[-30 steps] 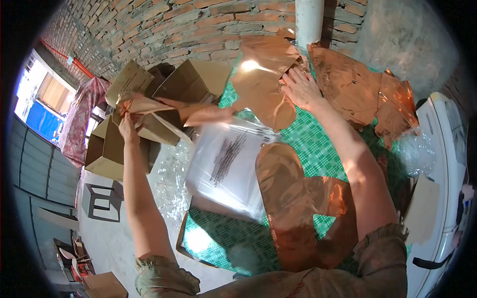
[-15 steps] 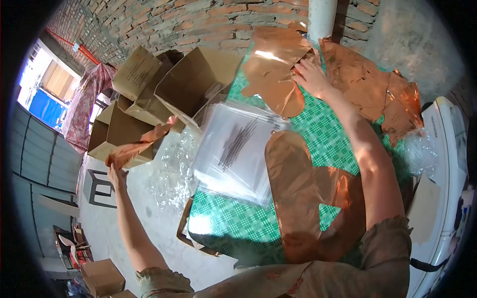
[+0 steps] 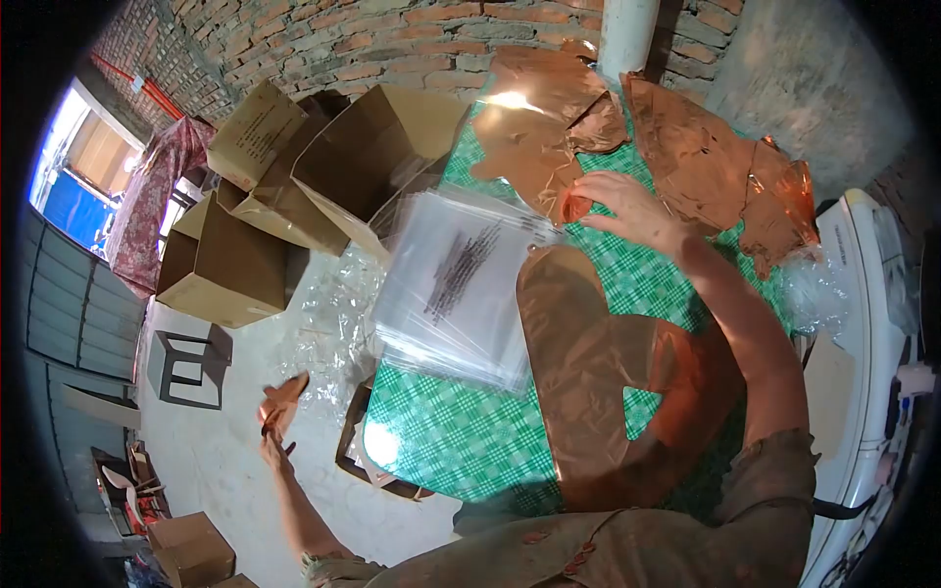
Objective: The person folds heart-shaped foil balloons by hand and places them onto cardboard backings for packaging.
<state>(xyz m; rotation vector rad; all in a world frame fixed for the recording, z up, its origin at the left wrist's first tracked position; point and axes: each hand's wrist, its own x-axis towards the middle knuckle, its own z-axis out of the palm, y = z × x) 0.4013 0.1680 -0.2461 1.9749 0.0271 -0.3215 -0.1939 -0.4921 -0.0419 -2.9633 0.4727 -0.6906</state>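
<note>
My left hand (image 3: 275,448) is off the table's left side, closed on a small crumpled piece of copper-coloured foil (image 3: 285,400). My right hand (image 3: 629,210) is over the table, fingers curled on the lower edge of a flat copper foil balloon (image 3: 534,137), where the foil folds up. Nearer me lies another flat foil balloon (image 3: 573,363) with a cut-out opening, partly in shadow. Left of it, a stack of clear plastic bags (image 3: 456,284) with dark printing lies spread on the green checked tablecloth (image 3: 461,431).
More copper foil sheets (image 3: 686,147) lie at the table's far right. Open cardboard boxes (image 3: 235,255) stand to the left, with loose clear plastic (image 3: 338,304) on the floor beside them. A dark-framed stool (image 3: 191,367) is farther left. A white appliance (image 3: 863,294) borders the right side.
My left hand has lowered toward me with its foil, which now looks more bunched. My right hand has moved nearer along the foil balloon to its lower edge, folding it up.
</note>
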